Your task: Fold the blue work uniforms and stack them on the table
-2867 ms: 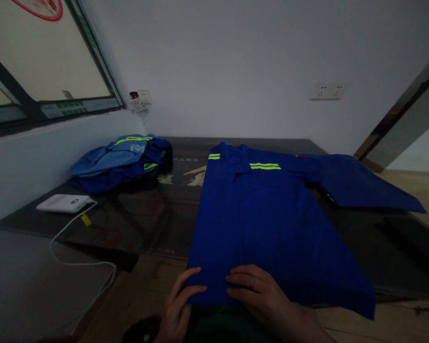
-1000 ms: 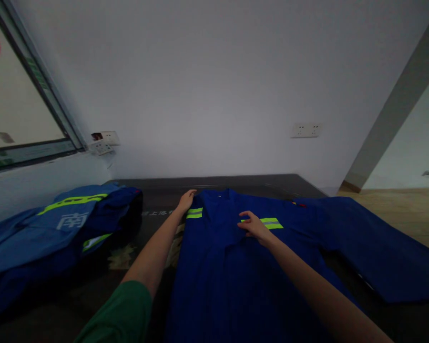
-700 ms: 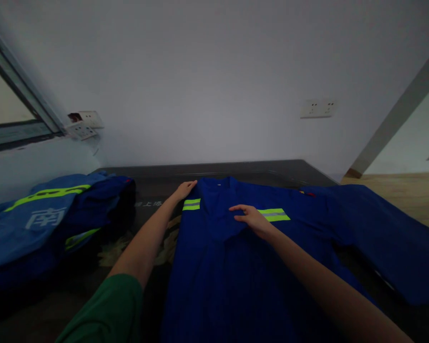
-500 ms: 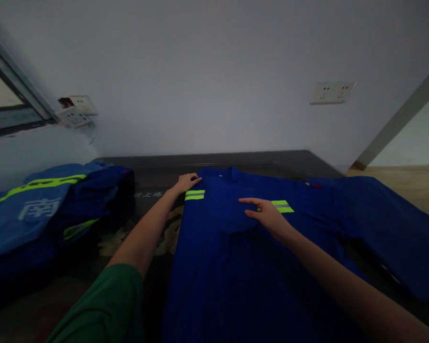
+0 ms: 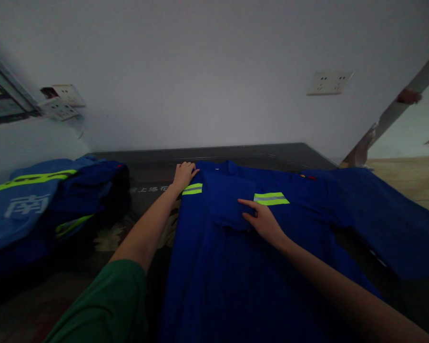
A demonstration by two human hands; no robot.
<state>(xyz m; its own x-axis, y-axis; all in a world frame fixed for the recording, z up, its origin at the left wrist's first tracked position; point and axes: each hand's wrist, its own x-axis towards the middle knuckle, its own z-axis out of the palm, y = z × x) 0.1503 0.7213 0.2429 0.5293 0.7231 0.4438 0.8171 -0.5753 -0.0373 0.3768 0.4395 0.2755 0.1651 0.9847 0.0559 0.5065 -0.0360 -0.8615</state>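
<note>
A dark blue work jacket point(image 5: 214, 267) with yellow-green reflective stripes lies spread before me, collar toward the wall. My left hand point(image 5: 185, 175) rests at its left shoulder edge, fingers slightly bent and thumb apart. My right hand point(image 5: 265, 223) lies over the chest, index finger stretched out and thumb apart from it. Under its fingertips is a loose flap of blue cloth point(image 5: 227, 200) with a visible lower edge. One reflective stripe point(image 5: 271, 198) shows just beyond the right hand. The jacket's lower part fades into shadow.
Several blue garments point(image 5: 28, 205) with reflective bands lie heaped at the left. More blue cloth point(image 5: 389, 219) spreads to the right. The dark table point(image 5: 143, 166) meets a pale wall with sockets point(image 5: 331, 83). White lettering point(image 5: 148, 189) shows on the table's surface.
The view has shifted slightly. My left fingers have spread outward at the shoulder. The chest flap looks flatter, and the right hand sits a little lower, uncovering more of the right stripe.
</note>
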